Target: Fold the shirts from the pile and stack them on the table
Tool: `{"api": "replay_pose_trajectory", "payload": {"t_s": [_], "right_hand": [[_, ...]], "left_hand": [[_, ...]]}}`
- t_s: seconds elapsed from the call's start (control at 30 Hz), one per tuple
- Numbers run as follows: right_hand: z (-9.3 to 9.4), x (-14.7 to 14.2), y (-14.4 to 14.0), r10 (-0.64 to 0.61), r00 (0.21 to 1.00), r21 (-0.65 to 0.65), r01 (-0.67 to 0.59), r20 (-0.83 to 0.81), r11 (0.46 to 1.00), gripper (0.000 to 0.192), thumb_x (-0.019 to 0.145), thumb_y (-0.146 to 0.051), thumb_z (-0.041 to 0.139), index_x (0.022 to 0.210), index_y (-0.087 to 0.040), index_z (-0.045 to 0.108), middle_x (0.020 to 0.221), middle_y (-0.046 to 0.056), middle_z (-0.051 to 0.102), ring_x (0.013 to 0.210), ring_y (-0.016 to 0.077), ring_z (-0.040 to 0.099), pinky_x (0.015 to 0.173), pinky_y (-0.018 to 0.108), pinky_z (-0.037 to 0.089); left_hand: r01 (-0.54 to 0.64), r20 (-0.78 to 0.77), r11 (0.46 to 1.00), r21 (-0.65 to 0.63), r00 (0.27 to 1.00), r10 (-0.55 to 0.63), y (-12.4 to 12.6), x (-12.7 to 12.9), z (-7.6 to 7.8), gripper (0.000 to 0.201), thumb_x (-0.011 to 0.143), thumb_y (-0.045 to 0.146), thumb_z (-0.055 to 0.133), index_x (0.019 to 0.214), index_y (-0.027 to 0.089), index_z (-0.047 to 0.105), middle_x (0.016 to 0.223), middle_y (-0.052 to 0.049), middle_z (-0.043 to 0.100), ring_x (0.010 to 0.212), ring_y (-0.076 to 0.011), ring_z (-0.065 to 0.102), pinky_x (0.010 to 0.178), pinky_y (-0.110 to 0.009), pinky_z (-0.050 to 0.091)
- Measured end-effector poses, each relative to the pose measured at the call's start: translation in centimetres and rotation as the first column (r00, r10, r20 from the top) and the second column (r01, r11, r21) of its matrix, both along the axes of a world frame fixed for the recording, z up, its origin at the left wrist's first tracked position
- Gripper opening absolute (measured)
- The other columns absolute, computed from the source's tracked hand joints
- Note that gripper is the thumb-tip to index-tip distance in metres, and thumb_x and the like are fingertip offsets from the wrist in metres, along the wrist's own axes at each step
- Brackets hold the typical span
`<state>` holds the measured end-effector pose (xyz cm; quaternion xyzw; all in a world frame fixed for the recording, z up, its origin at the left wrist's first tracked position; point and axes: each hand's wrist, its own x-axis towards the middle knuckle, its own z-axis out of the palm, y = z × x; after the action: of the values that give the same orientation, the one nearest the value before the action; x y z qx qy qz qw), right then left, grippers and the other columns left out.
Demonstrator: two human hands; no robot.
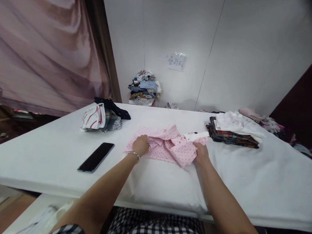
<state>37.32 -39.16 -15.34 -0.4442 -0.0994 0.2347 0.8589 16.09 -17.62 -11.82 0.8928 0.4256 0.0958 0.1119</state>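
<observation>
Both hands down on the pink dotted shirt (167,147), mid worktop (272,184), straight ahead of the person. Left hand (140,145) is curled into a loose fist, fingers bunched into the fabric at the shirt's left part; a thin bracelet (135,154) sits on that wrist. Right hand (201,154) is closed too, pinching the shirt's right edge just below the white collar band (196,136), fingertips tucked under cloth so exact grip is partly hidden. Shirt lies crumpled, partly folded, long axis running left to right across the worktop, slightly tilted so the right end sits nearer the person. Collar end points right, toward the folded stack. Small buttons show along the middle fold.

Black phone (96,157) lies flat, screen up, left of the left hand, well apart from the shirt, angled diagonally. Behind it, far left, a loose heap of clothes (101,118) with a red-striped white piece and a dark piece on top. To the right, near the shirt's collar end, a neat stack of folded garments (234,132), white on top, dark patterned below. More loose pale clothes (261,120) behind that stack. Another clothes pile (145,87) sits against the white wall under a paper sign (176,61). Pink curtain (45,46) hangs upper left.
</observation>
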Motion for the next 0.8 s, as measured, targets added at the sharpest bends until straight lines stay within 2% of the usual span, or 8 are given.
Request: {"api": "replay_pose_trajectory", "payload": {"t_s": [0.1,0.23,0.33,0.47,0.53,0.63,0.7,0.8], "right_hand": [[-0.1,2.2,-0.8,-0.13,0.988,0.059,0.135,-0.087,0.989,0.033,0.06,-0.005,0.061,0.092,-0.014,0.065,0.08,0.001,0.073,0.077,0.0191,0.07,0.072,0.032,0.06],[0.1,4.0,-1.5,-0.227,0.956,0.088,0.246,-0.187,0.965,0.037,0.062,0.0,0.053,0.094,-0.014,0.064,0.082,0.001,0.072,0.078,0.0166,0.07,0.072,0.03,0.061],[0.6,4.1,-1.8,-0.229,0.957,0.107,0.251,-0.18,0.962,0.037,0.065,-0.001,0.052,0.096,-0.017,0.063,0.087,0.0,0.072,0.084,0.016,0.07,0.076,0.03,0.06],[0.9,4.2,-2.2,-0.197,0.971,0.162,0.218,-0.134,0.962,0.033,0.068,-0.005,0.051,0.095,-0.02,0.064,0.09,0.0,0.072,0.091,0.0164,0.069,0.084,0.033,0.059],[0.6,4.5,-2.2,-0.196,0.974,0.158,0.212,-0.114,0.964,0.033,0.068,-0.006,0.051,0.095,-0.019,0.063,0.09,0.0,0.072,0.092,0.0172,0.069,0.086,0.034,0.058],[-0.1,4.7,-2.0,-0.199,0.97,0.031,0.205,-0.139,0.978,0.029,0.067,-0.007,0.056,0.093,-0.017,0.063,0.084,0.001,0.072,0.083,0.0186,0.07,0.082,0.036,0.059],[-0.4,4.6,-1.8,-0.184,0.969,-0.029,0.182,-0.168,0.983,0.025,0.068,-0.012,0.062,0.093,-0.016,0.063,0.083,0.002,0.072,0.079,0.0187,0.07,0.078,0.035,0.059],[-0.2,4.0,-1.6,-0.127,0.981,-0.016,0.126,-0.147,0.992,0.029,0.07,-0.02,0.068,0.098,-0.018,0.064,0.088,0.003,0.073,0.082,0.0193,0.07,0.076,0.034,0.059]], "left_hand": [[-0.026,0.008,0.999,-0.036,1.0,0.027,1.2,0.2,0.6,0.038,0.077,0.013,0.05,0.113,0.016,0.061,0.111,-0.016,0.069,0.097,-0.0271,0.066,0.075,-0.033,0.048],[-0.026,0.087,1.0,-0.009,0.996,0.027,3.0,-0.3,2.4,0.035,0.079,0.018,0.049,0.111,0.018,0.064,0.118,-0.011,0.068,0.103,-0.0246,0.064,0.079,-0.031,0.047],[-0.048,0.174,0.998,0.048,0.984,0.039,4.3,-1.1,4.6,0.034,0.086,0.027,0.042,0.111,0.02,0.063,0.114,-0.008,0.069,0.101,-0.023,0.063,0.078,-0.03,0.046],[-0.169,0.272,0.974,0.151,0.954,0.123,6.3,-2.1,6.7,0.034,0.088,0.038,0.039,0.102,0.02,0.065,0.101,-0.009,0.071,0.092,-0.0247,0.064,0.073,-0.031,0.045],[-0.209,0.214,0.965,0.158,0.961,0.173,7.3,-2.2,6.9,0.037,0.088,0.042,0.04,0.1,0.018,0.066,0.097,-0.011,0.072,0.09,-0.0267,0.065,0.071,-0.032,0.045],[-0.18,0.071,0.975,0.128,0.983,0.172,7.8,-1.6,6.1,0.046,0.085,0.048,0.046,0.109,0.014,0.064,0.105,-0.017,0.071,0.097,-0.0314,0.064,0.074,-0.036,0.047],[-0.125,0.054,0.982,0.14,0.992,0.118,7.2,-0.9,5.2,0.048,0.085,0.046,0.048,0.117,0.013,0.061,0.116,-0.018,0.067,0.106,-0.0321,0.061,0.081,-0.038,0.047],[-0.004,0.073,0.981,0.194,0.997,-0.01,4.9,0.4,3.9,0.047,0.087,0.045,0.045,0.124,0.019,0.058,0.129,-0.014,0.061,0.119,-0.0297,0.055,0.095,-0.039,0.043]]}}
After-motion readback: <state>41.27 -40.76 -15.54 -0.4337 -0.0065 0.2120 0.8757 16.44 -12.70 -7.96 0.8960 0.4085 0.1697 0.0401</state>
